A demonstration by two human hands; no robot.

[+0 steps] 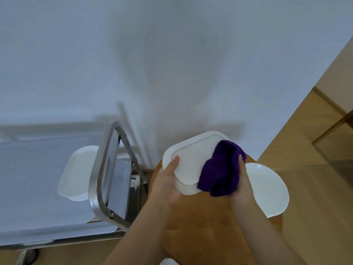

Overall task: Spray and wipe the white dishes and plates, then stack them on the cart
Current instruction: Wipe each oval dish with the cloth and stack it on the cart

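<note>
**Wiping a white dish over the round wooden table**

Holding the white rectangular dish (193,161) up in front of you, your left hand (168,180) grips its near left edge, thumb lying across the top face and the other fingers hidden underneath. The dish is tilted toward the camera and shows a raised rectangular ridge, so it looks to be turned bottom-up, though you cannot be sure from this angle. It appears lifted clear of the wooden table (200,226) rather than resting on it.

Your right hand (242,180) is curled round a bunched purple cloth (221,169) and presses it against the right part of the dish, covering that corner. One fingertip shows above the cloth's upper right edge.

Just to the right, partly hidden behind your right wrist, a round white plate (267,190) lies flat on the table, overhanging or close to its right edge.

To your left stands the metal cart (101,169), its tubular handle frame rising between you and its top shelf. On that shelf, seen partly through the frame, sits another white rectangular dish (76,173); a second rim shows under its near end, so it seems to rest on one more piece.

A sliver of something white (168,262) shows at the bottom edge of the view, too little to identify.
</note>
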